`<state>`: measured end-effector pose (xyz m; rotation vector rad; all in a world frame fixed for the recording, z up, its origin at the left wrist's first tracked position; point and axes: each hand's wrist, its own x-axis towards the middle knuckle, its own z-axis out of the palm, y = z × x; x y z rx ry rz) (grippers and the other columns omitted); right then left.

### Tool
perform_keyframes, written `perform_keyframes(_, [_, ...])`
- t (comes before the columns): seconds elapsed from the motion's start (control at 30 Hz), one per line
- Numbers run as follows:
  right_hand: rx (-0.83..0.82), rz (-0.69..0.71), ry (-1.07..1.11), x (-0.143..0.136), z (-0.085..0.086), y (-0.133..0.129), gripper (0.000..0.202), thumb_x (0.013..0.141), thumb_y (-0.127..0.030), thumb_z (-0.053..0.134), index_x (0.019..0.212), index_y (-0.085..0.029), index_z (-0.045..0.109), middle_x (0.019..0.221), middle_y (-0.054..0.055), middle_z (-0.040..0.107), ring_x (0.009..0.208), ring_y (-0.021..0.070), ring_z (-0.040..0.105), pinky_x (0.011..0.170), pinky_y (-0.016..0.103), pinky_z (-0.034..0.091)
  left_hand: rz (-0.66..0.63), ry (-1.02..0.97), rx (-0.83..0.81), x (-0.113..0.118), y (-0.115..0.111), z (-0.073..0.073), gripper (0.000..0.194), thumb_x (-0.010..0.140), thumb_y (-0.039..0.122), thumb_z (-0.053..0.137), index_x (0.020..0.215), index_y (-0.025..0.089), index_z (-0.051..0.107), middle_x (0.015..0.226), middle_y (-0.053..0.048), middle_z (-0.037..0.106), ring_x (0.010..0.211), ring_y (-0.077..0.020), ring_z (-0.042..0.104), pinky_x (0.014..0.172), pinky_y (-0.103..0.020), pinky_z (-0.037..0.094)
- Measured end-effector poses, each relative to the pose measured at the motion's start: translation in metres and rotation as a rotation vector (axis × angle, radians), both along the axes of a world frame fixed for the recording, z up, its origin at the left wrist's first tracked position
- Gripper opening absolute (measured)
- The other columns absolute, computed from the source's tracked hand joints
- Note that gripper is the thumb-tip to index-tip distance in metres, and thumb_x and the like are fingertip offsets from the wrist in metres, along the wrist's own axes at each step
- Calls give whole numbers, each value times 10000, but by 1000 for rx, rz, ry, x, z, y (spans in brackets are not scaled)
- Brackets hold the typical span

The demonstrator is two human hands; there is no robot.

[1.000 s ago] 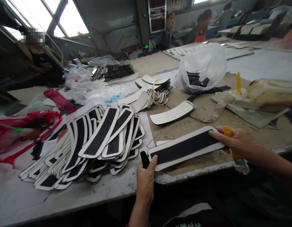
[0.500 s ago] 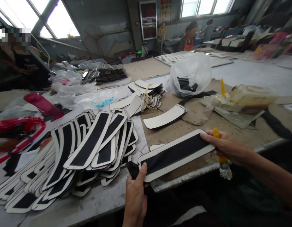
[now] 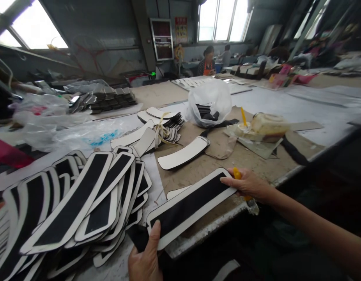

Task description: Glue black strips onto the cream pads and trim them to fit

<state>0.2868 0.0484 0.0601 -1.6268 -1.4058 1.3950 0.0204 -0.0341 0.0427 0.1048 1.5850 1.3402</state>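
Held between both hands is a long, slightly curved panel [image 3: 195, 207], off-white at the rim with a black strip down its middle. My left hand [image 3: 147, 253] is closed on its near left end, thumb on top. My right hand [image 3: 253, 185] pinches the far right end and also grips a yellow-handled brush [image 3: 237, 173], whose pale, clotted tip hangs below the fingers. A loose black strip [image 3: 138, 236] sticks out by my left hand. Partly hidden behind the panel, a white piece [image 3: 176, 192] lies on the brown board [image 3: 209, 158].
Many similar panels [image 3: 72, 203] are heaped at the left. A plain white panel [image 3: 183, 153] and a tied bundle [image 3: 160, 130] lie beyond. Further back are a plastic bag [image 3: 211, 99] and a glue-stained container [image 3: 269, 125]. A person [image 3: 208, 62] sits far off.
The view has swung to the right, so the table and both hands appear further left and slightly lower. Both hands keep hold of the panel, and the brush stays in my right hand.
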Motion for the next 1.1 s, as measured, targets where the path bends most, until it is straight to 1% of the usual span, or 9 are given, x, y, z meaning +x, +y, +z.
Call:
perform_keyframes(0.13, [-54,-1,111,3,-1,-2,372,706,-495,673,741,-170,494,549,-87,430,411,22,381,345,128,326,-18,74,-92,-7,2,3,351,688,269,736,999,131,646,846,-77,732,846,-271,682,839,-384,539])
perform_keyframes(0.27, [-94,15,233,5,-2,-4,367,696,-463,700,744,-155,505,548,-84,417,404,9,348,335,114,284,-89,-32,-39,-13,2,6,439,740,212,690,1160,153,578,910,-51,731,920,-236,667,916,-349,497])
perform_keyframes(0.33, [-104,20,293,5,-2,-6,367,694,-461,705,762,-147,527,560,-80,415,404,5,335,329,112,271,-112,-96,-4,-13,-1,6,452,756,209,673,1191,155,562,920,-56,729,947,-235,659,927,-353,489])
perform_keyframes(0.47, [-128,5,395,4,0,-10,369,677,-454,726,751,-147,535,557,-83,407,384,-7,287,315,106,247,-77,-235,50,-7,-7,3,440,767,261,663,1191,182,571,954,-81,725,937,-259,663,870,-403,525])
perform_keyframes(0.6, [-150,-28,440,6,-2,-12,353,685,-440,727,719,-158,518,538,-92,387,378,-8,272,314,96,240,-67,-353,73,-4,-9,0,454,734,254,699,1168,177,590,992,-106,716,935,-287,662,804,-400,557])
perform_keyframes(0.83, [-158,-49,461,4,-2,-8,338,691,-408,737,723,-164,506,562,-87,389,391,-8,282,318,87,256,-30,-385,80,-10,-8,-5,500,733,276,707,1200,183,553,1027,-101,703,906,-250,668,765,-351,562])
perform_keyframes(0.97, [-153,-56,512,-5,2,-5,348,686,-405,741,698,-167,488,546,-92,365,384,-8,257,313,93,245,-63,-412,109,-14,-7,-4,429,717,299,721,1107,171,593,932,-89,706,744,-206,674,616,-290,559])
perform_keyframes(1.03, [-129,-45,478,-9,4,-3,347,685,-419,736,702,-165,500,556,-89,371,387,-6,263,313,97,251,-70,-320,146,-17,-6,-2,334,692,288,743,981,185,613,804,-29,691,608,-143,632,498,-222,506])
perform_keyframes(1.1, [-91,-21,376,-13,7,0,349,681,-441,728,713,-162,521,582,-78,403,398,0,296,315,103,269,-134,-160,182,-22,-6,-2,248,677,317,751,801,172,592,619,24,625,468,-91,540,389,-172,403])
